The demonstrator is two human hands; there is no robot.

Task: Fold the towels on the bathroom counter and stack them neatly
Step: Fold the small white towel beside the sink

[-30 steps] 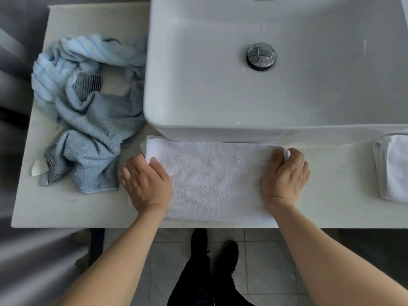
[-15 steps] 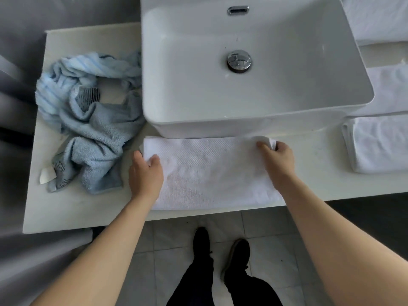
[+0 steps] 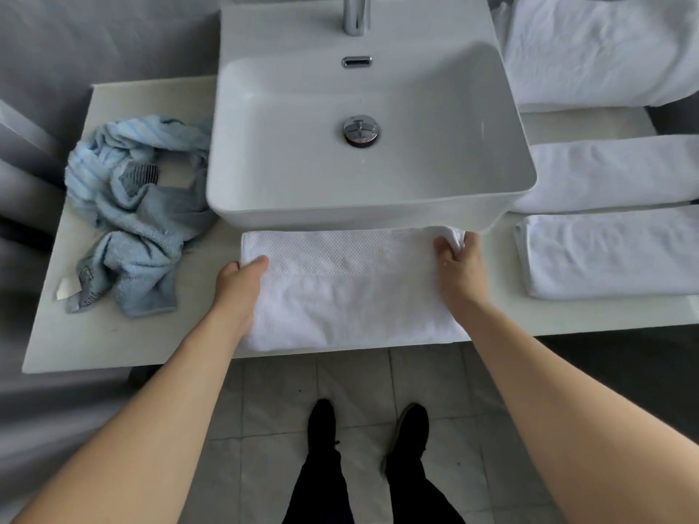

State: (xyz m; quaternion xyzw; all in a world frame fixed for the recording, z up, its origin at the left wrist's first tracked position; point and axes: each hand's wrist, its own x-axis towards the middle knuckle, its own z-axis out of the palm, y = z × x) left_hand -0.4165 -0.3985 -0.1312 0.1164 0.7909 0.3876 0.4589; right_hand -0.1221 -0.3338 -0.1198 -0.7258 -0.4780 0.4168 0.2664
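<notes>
The flat white waffle-weave towel [image 3: 348, 293] at the counter's [image 3: 113, 334] front edge is pinched at both ends by the left hand [image 3: 238, 285] and right hand [image 3: 459, 268] (mid-fold, seemingly), so a crosswise fold is likely needed next.

Raised white ceramic basin [image 3: 370, 206] walling off the far side of both grips, crumpled blue terry towel [image 3: 132, 228] left of the left hand [image 3: 238, 289], bare pale counter [image 3: 495, 296] right of the right hand [image 3: 459, 270], then folded white towel [image 3: 612, 259].
</notes>
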